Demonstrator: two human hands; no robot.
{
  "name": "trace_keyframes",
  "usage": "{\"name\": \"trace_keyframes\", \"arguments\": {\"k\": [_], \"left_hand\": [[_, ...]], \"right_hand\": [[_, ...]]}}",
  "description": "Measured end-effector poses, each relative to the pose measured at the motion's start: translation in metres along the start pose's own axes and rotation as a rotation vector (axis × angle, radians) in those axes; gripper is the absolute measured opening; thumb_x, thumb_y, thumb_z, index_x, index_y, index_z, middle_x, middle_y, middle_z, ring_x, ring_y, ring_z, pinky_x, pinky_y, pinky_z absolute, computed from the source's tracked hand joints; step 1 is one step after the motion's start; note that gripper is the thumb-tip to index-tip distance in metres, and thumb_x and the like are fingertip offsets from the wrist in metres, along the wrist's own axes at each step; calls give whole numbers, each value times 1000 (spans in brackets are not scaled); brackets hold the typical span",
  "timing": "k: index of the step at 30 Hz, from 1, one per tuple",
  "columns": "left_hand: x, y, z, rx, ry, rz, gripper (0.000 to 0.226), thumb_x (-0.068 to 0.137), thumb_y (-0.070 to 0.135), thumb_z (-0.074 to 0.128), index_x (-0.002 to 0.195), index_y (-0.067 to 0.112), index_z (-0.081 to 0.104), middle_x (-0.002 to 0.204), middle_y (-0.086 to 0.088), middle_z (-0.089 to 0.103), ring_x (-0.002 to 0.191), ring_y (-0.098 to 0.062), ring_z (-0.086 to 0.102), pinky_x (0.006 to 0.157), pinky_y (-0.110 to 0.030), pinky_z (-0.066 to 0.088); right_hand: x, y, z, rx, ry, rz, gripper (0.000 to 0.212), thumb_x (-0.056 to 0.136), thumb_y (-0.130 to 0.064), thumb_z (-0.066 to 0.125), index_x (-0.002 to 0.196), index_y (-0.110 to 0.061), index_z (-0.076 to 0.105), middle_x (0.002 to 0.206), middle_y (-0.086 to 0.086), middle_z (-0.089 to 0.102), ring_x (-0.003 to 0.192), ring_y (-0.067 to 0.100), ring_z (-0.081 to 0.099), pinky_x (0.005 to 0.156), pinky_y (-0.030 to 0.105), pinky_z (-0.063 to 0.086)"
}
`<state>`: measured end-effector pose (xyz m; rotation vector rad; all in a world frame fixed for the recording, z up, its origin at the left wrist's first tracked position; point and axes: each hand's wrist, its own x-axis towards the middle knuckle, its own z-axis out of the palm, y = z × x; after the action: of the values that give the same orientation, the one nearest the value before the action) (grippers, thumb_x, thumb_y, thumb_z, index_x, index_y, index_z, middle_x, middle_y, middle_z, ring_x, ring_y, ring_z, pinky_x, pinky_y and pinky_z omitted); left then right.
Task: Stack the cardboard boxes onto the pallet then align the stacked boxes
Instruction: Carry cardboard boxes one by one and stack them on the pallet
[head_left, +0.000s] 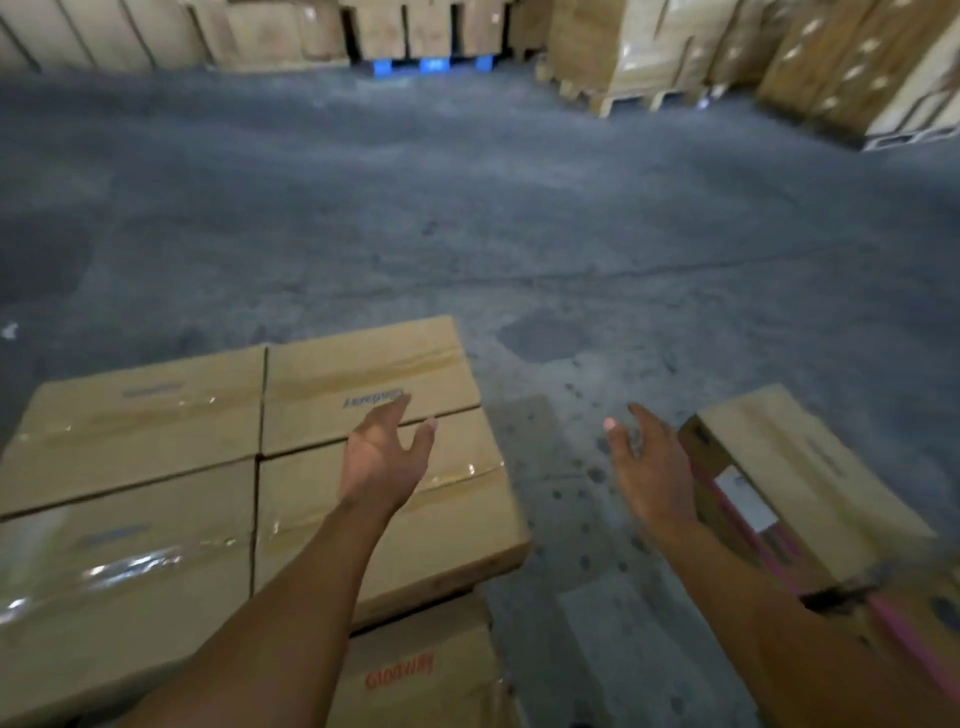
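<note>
Fingers spread, empty on both | left hand over stacked boxes | right hand just beside loose box

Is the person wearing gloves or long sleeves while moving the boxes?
No. The left hand and the right hand are bare, with no gloves. No sleeve shows anywhere up to the picture's edge. No watch, ring or bracelet shows either, though the picture is blurry.
</note>
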<state>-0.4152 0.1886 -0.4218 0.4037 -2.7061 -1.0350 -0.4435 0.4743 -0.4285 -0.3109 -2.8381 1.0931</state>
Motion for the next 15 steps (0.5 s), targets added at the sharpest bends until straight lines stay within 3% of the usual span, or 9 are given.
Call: {"name": "trace_keyframes", "arguments": {"k": [6,15], "left_hand": [[4,134,41,63,-187,194,60,91,47,52,137,10,58,138,-14,60,125,-33,57,102,-37,44],[-23,293,216,53,-367,282,52,97,36,60,144,16,52,149,-7,50,135,-27,46,111,-33,31]], "right_hand": [[17,52,-116,21,123,111,53,104,-41,46,150,-14,44,154,14,44,139,34,42,111,42,34],[54,227,-226,28,220,378,57,103,-48,44,148,-12,45,152,13,47,138,32,44,114,44,35]]}}
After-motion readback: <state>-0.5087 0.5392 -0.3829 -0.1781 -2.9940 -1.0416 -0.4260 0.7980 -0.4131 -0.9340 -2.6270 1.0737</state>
